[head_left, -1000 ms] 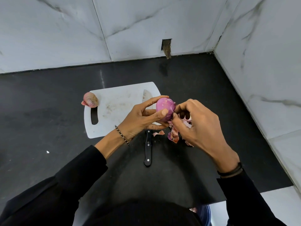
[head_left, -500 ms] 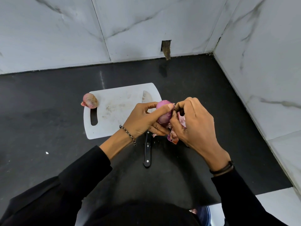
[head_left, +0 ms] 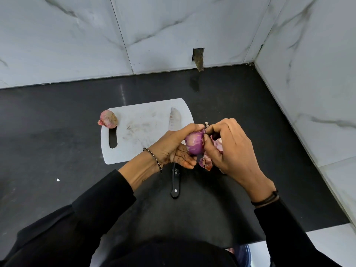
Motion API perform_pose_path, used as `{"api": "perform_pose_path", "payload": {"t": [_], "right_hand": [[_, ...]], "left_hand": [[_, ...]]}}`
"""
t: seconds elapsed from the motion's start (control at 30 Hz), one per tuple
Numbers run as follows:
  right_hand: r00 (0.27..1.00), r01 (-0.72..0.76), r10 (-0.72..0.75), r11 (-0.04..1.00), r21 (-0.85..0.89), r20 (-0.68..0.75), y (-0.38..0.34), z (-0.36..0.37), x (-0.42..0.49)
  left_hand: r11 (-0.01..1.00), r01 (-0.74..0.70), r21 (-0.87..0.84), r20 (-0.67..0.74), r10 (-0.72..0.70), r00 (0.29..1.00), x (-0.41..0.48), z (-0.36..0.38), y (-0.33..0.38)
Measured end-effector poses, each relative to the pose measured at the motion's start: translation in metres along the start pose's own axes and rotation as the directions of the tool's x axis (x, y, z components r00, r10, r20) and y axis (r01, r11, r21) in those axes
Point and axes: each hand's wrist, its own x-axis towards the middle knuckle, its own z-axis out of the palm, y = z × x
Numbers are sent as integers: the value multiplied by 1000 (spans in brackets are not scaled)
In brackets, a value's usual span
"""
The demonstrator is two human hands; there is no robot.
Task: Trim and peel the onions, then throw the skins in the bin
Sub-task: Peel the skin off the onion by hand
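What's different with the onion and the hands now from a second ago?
The left hand kept its grip and brought the onion a little lower, nearer the person. The right hand followed and now pinches skin at the onion's top. The other onion, knife and cutting board stayed put.

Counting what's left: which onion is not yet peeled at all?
The loose onion at the cutting board's far-left corner, dull and papery; the held onion in the left hand shows purple flesh.
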Motion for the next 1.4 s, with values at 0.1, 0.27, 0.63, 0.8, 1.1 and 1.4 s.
{"api": "perform_pose_path", "payload": {"t": [0.1, 0.27, 0.63, 0.8, 1.1, 1.4], "right_hand": [[981, -189, 178, 962, 195, 76, 1, -6, -2], [970, -242, 223, 913, 328, 95, -1, -16, 3], [962, -268, 264, 854, 446, 71, -10, -12, 6], [980, -177, 197, 913, 367, -16, -14, -4, 3], [960, -192, 264, 860, 473, -90, -25, -7, -3], [887, -417, 461, 813, 406, -14, -10, -10, -12]], "left_hand": [[1000, -4, 18, -33, 5, 999, 3, -2, 1], [997, -65, 40, -68, 68, 995, 2, -1, 3], [989, -123, 84, -129, 133, 983, -3, 3, 4], [999, -35, 25, -116, 37, 993, 1, 1, 0], [998, 1, -64, -61, -4, 998, 6, -18, 4], [996, -44, -72, 72, 49, 996, 2, -13, 6]]}}
